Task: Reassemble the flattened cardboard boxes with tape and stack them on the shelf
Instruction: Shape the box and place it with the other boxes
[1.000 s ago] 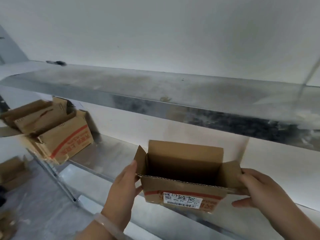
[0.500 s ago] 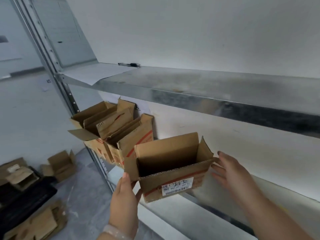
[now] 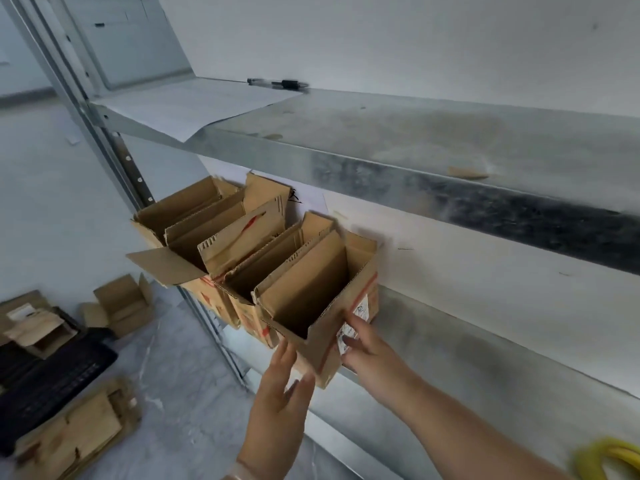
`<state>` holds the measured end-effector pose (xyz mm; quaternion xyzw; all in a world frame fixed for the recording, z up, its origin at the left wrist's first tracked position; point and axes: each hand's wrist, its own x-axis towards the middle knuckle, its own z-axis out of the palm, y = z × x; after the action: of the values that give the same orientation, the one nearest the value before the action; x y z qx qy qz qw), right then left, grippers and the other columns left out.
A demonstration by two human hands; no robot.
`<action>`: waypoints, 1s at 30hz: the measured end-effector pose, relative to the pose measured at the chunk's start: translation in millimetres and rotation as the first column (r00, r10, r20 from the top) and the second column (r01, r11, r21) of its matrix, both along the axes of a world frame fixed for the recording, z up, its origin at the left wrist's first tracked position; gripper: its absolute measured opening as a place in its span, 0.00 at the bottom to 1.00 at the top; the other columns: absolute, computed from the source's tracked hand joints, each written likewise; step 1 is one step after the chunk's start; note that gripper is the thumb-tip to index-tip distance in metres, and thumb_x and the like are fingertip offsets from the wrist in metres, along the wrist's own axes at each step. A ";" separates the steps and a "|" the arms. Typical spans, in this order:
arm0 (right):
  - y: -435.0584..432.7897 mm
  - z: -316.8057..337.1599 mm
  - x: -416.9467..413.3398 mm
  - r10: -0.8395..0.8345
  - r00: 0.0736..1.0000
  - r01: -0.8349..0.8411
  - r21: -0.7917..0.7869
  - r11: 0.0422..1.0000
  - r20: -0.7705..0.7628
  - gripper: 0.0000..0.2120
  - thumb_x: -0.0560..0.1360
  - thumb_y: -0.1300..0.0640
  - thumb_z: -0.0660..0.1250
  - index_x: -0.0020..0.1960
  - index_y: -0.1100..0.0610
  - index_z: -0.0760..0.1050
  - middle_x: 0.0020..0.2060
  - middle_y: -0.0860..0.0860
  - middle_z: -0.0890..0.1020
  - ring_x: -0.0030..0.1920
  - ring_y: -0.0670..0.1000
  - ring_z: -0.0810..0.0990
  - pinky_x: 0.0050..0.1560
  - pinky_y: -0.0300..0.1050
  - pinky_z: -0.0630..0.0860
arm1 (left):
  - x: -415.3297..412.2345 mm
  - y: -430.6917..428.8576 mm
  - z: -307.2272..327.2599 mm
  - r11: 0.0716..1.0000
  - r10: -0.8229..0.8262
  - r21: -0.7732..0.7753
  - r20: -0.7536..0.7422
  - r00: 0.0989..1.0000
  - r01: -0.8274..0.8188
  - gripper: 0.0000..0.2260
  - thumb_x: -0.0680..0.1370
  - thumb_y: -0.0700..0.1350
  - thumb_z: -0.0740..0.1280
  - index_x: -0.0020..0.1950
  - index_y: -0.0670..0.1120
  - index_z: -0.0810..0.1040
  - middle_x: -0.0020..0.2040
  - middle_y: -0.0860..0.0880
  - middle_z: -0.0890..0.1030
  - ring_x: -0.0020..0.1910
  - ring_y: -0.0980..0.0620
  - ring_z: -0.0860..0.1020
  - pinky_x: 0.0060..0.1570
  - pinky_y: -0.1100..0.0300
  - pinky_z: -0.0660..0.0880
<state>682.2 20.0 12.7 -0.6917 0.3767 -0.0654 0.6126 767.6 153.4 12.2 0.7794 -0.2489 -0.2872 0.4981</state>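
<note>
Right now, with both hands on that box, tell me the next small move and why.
Probably push the open box back toward the wall: its near corner seems to sit at the front lip of the shelf, with the right hand flat on the labelled side and the left hand at that corner.

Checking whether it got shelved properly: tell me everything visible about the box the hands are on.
The box is brown corrugated cardboard, open-topped, flaps upright, nothing visible inside. A red stripe and a white printed label mark its right side. It stands at the right end of the row on the lower metal shelf, against its neighbour. The left hand touches its near corner; the right hand lies with straight fingers on the labelled side.
</note>
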 end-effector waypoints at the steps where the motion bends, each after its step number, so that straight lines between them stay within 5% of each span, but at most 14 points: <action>1: -3.3 -3.0 3.8 0.003 1.000 -0.003 -0.009 1.000 0.009 0.27 0.81 0.52 0.58 0.73 0.30 0.54 0.75 0.41 0.63 0.74 0.48 0.63 0.72 0.50 0.63 | 4.6 1.7 -2.7 0.999 -0.032 0.002 0.041 0.999 0.032 0.28 0.74 0.59 0.58 0.75 0.61 0.58 0.75 0.65 0.54 0.75 0.56 0.56 0.72 0.56 0.57; 5: -6.8 -18.9 12.1 0.037 0.999 -0.035 -0.108 0.993 0.017 0.28 0.79 0.55 0.58 0.72 0.31 0.56 0.75 0.41 0.61 0.73 0.44 0.63 0.70 0.42 0.64 | 19.3 7.1 -15.3 0.990 -0.138 0.028 0.202 0.970 0.136 0.33 0.70 0.64 0.62 0.74 0.68 0.54 0.73 0.73 0.48 0.75 0.59 0.57 0.71 0.56 0.65; 7: -3.1 -23.4 10.3 -0.011 1.000 0.008 -0.190 0.982 -0.015 0.27 0.81 0.53 0.59 0.75 0.35 0.55 0.74 0.41 0.62 0.72 0.46 0.65 0.67 0.40 0.65 | 20.5 11.0 -20.8 0.981 -0.192 0.074 0.285 0.939 0.178 0.32 0.71 0.65 0.61 0.73 0.70 0.53 0.70 0.76 0.46 0.75 0.59 0.57 0.66 0.67 0.66; 10: 2.6 -31.1 5.9 -0.133 0.991 0.127 -0.152 0.980 -0.028 0.27 0.80 0.50 0.59 0.75 0.33 0.54 0.73 0.42 0.65 0.71 0.49 0.68 0.70 0.50 0.68 | 23.6 17.3 -22.5 0.963 -0.265 0.148 0.338 0.903 0.227 0.29 0.73 0.63 0.62 0.72 0.70 0.54 0.68 0.75 0.45 0.73 0.60 0.57 0.45 0.85 0.61; 14: 4.0 -36.8 11.6 -0.142 0.990 0.139 -0.075 0.987 -0.026 0.31 0.80 0.57 0.59 0.77 0.37 0.52 0.75 0.44 0.64 0.71 0.51 0.69 0.69 0.49 0.70 | 36.8 26.9 -21.5 0.906 -0.421 0.175 0.435 0.795 0.384 0.27 0.75 0.61 0.64 0.66 0.74 0.51 0.64 0.80 0.43 0.66 0.76 0.51 0.59 0.79 0.57; 18: 9.5 -27.2 20.3 -0.125 0.991 0.127 -0.047 0.991 0.041 0.26 0.82 0.60 0.58 0.74 0.40 0.57 0.71 0.44 0.66 0.72 0.49 0.66 0.69 0.40 0.65 | 49.5 32.5 -14.3 0.851 -0.514 0.225 0.546 0.661 0.475 0.27 0.75 0.62 0.62 0.64 0.76 0.47 0.62 0.81 0.47 0.60 0.86 0.44 0.50 0.88 0.50; 20: 18.5 -19.7 14.3 -0.172 0.985 0.171 -0.101 0.980 -0.002 0.28 0.82 0.58 0.59 0.77 0.42 0.55 0.74 0.45 0.63 0.74 0.49 0.63 0.69 0.39 0.62 | 48.7 33.9 -14.1 0.827 -0.534 0.215 0.586 0.609 0.519 0.26 0.74 0.64 0.59 0.67 0.75 0.48 0.64 0.80 0.48 0.62 0.83 0.47 0.58 0.83 0.53; 23: 43.6 -5.1 -18.6 -0.263 0.955 0.187 -0.405 0.895 -0.139 0.27 0.81 0.49 0.59 0.76 0.37 0.54 0.76 0.42 0.62 0.74 0.48 0.63 0.71 0.44 0.61 | 36.7 28.2 -14.5 0.810 -0.531 0.176 0.625 0.572 0.560 0.26 0.74 0.66 0.55 0.70 0.69 0.51 0.69 0.73 0.53 0.68 0.72 0.55 0.68 0.68 0.57; 28: 87.6 10.4 -111.1 -0.471 0.855 0.202 -0.698 0.687 -0.216 0.30 0.79 0.39 0.59 0.77 0.37 0.52 0.77 0.36 0.53 0.76 0.41 0.53 0.73 0.37 0.53 | -7.0 -12.5 6.6 0.762 -0.487 0.152 0.776 0.402 0.630 0.27 0.77 0.64 0.55 0.73 0.55 0.65 0.72 0.53 0.70 0.70 0.50 0.69 0.68 0.48 0.67; 30: 99.3 16.9 -148.4 -0.560 0.807 0.230 -0.772 0.593 -0.190 0.33 0.75 0.33 0.54 0.77 0.40 0.53 0.77 0.37 0.52 0.76 0.38 0.49 0.74 0.36 0.49 | -36.7 -27.9 21.2 0.715 -0.471 0.175 0.836 0.281 0.676 0.27 0.77 0.61 0.58 0.73 0.53 0.66 0.71 0.51 0.71 0.69 0.48 0.70 0.68 0.50 0.63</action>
<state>533.7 119.3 29.6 -0.7664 0.5883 -0.1964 0.1672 731.0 125.5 33.4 0.6119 -0.7484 -0.0082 0.2559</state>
